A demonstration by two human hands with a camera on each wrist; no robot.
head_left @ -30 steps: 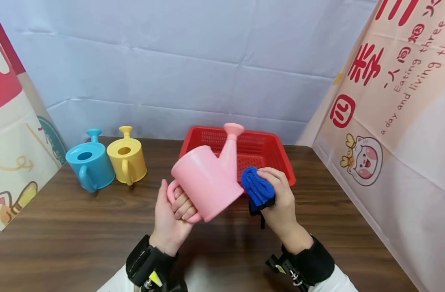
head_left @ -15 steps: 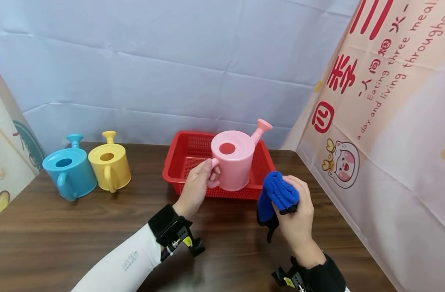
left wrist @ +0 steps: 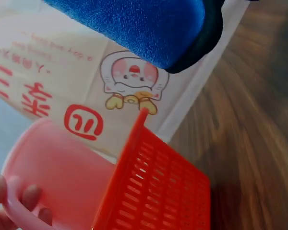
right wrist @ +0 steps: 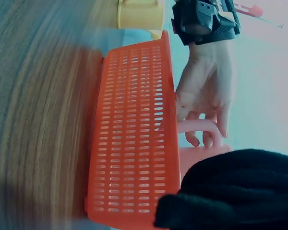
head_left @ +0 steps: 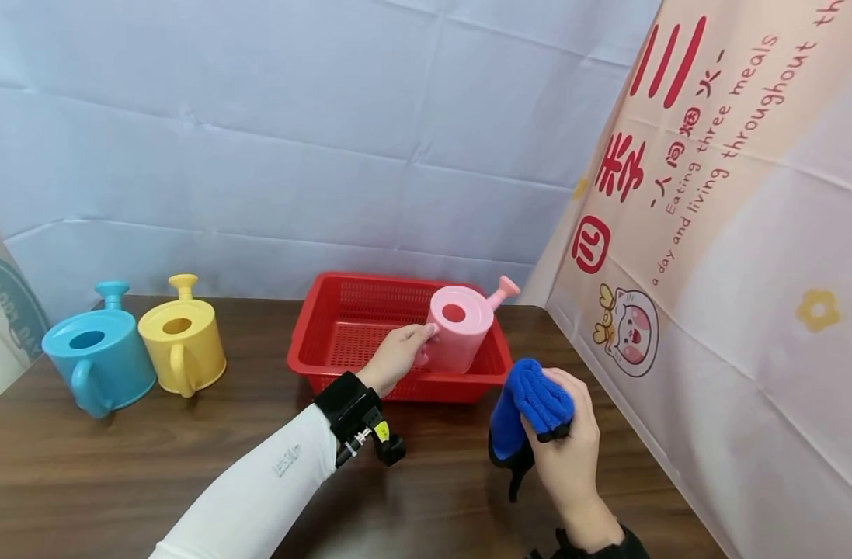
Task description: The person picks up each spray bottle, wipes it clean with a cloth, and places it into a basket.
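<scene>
My left hand point(head_left: 398, 357) grips the handle of a pink watering can point(head_left: 460, 330) at the right part of a red plastic basket point(head_left: 342, 376). The can stands upright, its base partly below the basket's front rim and its spout pointing to the back right. In the left wrist view, fingers point(left wrist: 31, 196) curl through the can's handle beside the basket wall point(left wrist: 153, 191). To the right of the basket, my right hand point(head_left: 568, 442) holds a folded blue cloth point(head_left: 537, 400) with black edging above the table. The cloth's dark underside fills the lower right of the right wrist view.
A blue watering can point(head_left: 100, 361) and a yellow watering can point(head_left: 182, 345) stand side by side at the left of the wooden table point(head_left: 153, 466). A pale cloth backdrop point(head_left: 258, 155) hangs behind, and a printed curtain point(head_left: 733, 310) slopes along the right side.
My left hand has turned the pink watering can upright from its tilt and brought it right and down into the basket. The right hand, still holding the blue cloth, has shifted away from the can.
</scene>
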